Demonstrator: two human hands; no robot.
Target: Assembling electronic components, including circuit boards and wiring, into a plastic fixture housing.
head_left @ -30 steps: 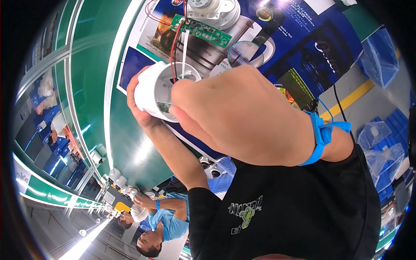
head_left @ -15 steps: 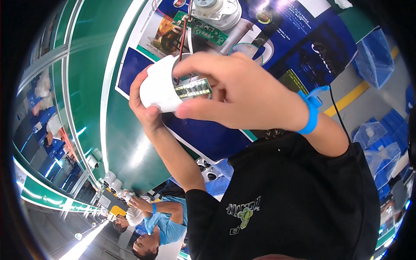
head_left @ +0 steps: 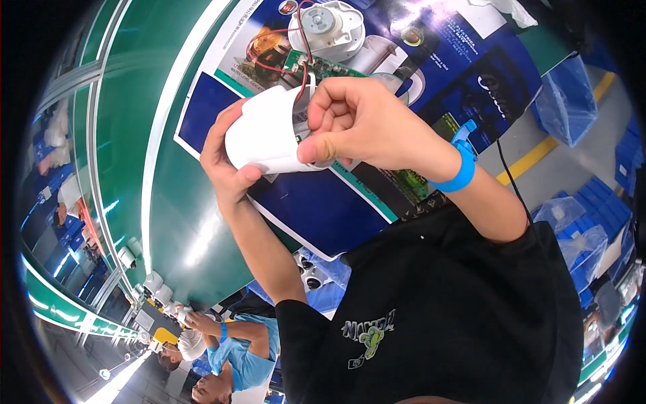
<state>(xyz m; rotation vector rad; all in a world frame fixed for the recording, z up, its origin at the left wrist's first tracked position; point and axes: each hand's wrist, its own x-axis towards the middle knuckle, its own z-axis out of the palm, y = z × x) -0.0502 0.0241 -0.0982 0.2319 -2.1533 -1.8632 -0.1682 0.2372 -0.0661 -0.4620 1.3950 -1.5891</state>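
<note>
My left hand (head_left: 225, 158) wraps round a white plastic cylindrical housing (head_left: 261, 131) from its far side, thumb along the lower edge. The housing lies tilted, its open end toward the right. At that end is my right hand (head_left: 363, 124), fingers curled in at the opening and thumb against the rim. Only a sliver of the small green circuit board (head_left: 299, 139) shows inside the rim; the rest is hidden. Red and dark wires (head_left: 304, 74) run from the opening toward a larger green circuit board (head_left: 330, 66) beside a white motor unit (head_left: 326, 30).
Printed poster sheets (head_left: 323, 215) cover part of the green worktop (head_left: 195, 222). A clear blue plastic bag (head_left: 568, 101) hangs at the right edge. Blue crates (head_left: 592, 209) stand on the floor at right. A person in a blue shirt (head_left: 245, 357) works further along the bench.
The small circuit board, which stuck out of the housing between my right fingers, is now almost wholly inside it. My right fingers have curled closer to the rim.
</note>
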